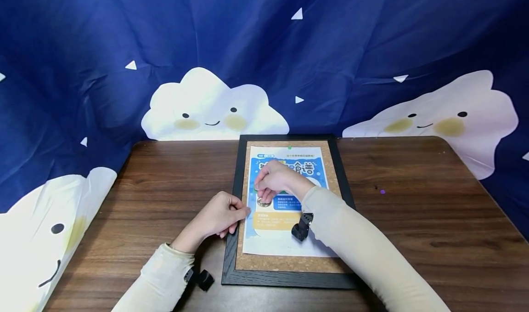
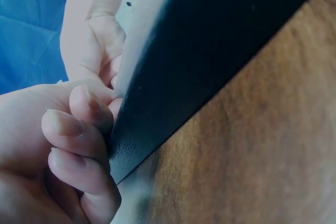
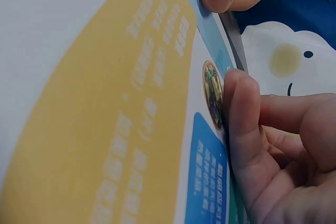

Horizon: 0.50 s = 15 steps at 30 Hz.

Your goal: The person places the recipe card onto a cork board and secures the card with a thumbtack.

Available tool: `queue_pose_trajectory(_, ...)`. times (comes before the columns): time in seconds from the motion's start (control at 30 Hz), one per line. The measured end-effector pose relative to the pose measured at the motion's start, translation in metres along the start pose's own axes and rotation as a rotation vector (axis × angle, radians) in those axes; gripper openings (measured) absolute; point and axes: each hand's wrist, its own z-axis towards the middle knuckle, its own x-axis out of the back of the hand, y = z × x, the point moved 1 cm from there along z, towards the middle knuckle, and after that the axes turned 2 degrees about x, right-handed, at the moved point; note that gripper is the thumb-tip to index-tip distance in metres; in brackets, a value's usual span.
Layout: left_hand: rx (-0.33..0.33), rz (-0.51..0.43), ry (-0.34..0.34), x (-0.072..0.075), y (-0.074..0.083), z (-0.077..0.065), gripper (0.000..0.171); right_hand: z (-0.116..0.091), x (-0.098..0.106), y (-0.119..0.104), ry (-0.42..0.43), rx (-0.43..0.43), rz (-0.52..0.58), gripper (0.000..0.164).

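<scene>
A right hand (image 1: 276, 182) curls over a printed sheet (image 1: 272, 222) on a framed corkboard (image 1: 289, 263) while the left hand (image 1: 220, 214) sets its thumb at the left edge; whether either grip pinches anything is hidden. Light, even pressure should keep the sheet flat

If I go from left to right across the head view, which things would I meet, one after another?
The white cloud at the left edge → left hand → right hand → small purple spot.
</scene>
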Motion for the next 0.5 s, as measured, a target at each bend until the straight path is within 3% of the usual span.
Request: queue_pose_trajectory(0.5,0.014,-0.003,-0.007,-0.0002,0.0019,0.0002,0.024,-0.0009,0.0003,-0.0027,0.001,-0.012,-0.029,0.007)
